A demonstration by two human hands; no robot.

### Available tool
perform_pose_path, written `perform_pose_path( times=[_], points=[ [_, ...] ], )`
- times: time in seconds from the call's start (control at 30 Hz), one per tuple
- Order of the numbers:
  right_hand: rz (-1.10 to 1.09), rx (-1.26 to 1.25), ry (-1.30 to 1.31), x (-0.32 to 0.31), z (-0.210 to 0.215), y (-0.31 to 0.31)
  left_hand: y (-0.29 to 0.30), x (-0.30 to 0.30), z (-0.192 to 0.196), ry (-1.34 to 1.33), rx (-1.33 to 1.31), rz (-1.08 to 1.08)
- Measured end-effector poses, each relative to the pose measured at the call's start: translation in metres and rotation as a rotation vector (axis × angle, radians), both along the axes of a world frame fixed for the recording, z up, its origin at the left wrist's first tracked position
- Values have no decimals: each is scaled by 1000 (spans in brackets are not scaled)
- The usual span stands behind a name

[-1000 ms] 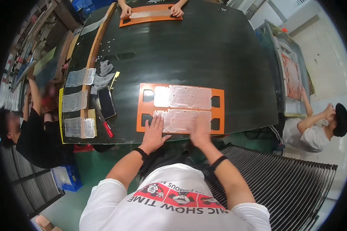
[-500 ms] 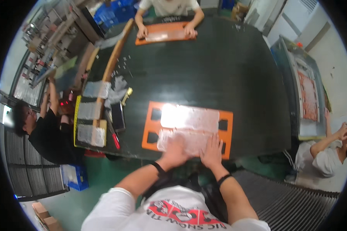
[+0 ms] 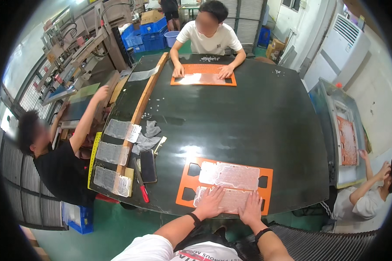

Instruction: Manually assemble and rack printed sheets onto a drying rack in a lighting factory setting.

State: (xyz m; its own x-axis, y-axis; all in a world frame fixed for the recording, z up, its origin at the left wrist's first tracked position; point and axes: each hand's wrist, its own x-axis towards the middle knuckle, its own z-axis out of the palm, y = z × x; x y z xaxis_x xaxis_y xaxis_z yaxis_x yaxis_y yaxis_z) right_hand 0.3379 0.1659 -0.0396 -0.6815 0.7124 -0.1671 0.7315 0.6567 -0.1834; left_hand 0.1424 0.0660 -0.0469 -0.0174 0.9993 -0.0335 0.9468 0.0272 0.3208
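Observation:
An orange board [image 3: 182, 186] with dark cutouts at its ends lies flat near the front edge of the dark table. Two clear, thin plastic sheets rest on it, one behind the other: the far sheet [image 3: 228, 175] is uncovered, the near sheet [image 3: 235, 201] partly hidden by my hands. My left hand [image 3: 209, 203] lies flat on the near sheet's left part, fingers stretched forward. At that sheet's right end, my right hand [image 3: 251, 209] presses with fingers extended, close to the board's right cutouts. Neither hand grips anything.
Left of the board are a phone [image 3: 148, 166], a red-handled tool [image 3: 143, 191], grey cloth [image 3: 147, 141] and several clear sheets [image 3: 112, 153] along a wooden strip [image 3: 144, 98]. Across the dark table [image 3: 248, 117], a co-worker handles another orange board [image 3: 204, 68]. Other people work at both sides.
My view has tilted upward, so the table sits lower and the person opposite shows more fully. My left hand, blurred before, now appears sharp on the near sheet.

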Motion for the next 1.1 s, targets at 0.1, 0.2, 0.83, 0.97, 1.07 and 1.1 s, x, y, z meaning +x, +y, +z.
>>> perform_pose_path(
  times=[0.1,0.2,0.83,0.97,1.07,1.1],
  points=[
    [18,17,-21,0,-2,0,-20,-23,5,36,-1,77],
    [24,46,-46,7,-8,-1,-38,-39,4,81,-28,108],
    [1,34,428,-86,-12,33,13,-58,12,73,-12,172],
    [257,-110,317,-116,-14,52,21,-57,-1,59,6,212],
    [77,-38,142,-89,0,71,11,-56,6,95,-114,228],
    [-38,20,124,-75,8,76,12,-54,14,117,-142,230]
  ],
)
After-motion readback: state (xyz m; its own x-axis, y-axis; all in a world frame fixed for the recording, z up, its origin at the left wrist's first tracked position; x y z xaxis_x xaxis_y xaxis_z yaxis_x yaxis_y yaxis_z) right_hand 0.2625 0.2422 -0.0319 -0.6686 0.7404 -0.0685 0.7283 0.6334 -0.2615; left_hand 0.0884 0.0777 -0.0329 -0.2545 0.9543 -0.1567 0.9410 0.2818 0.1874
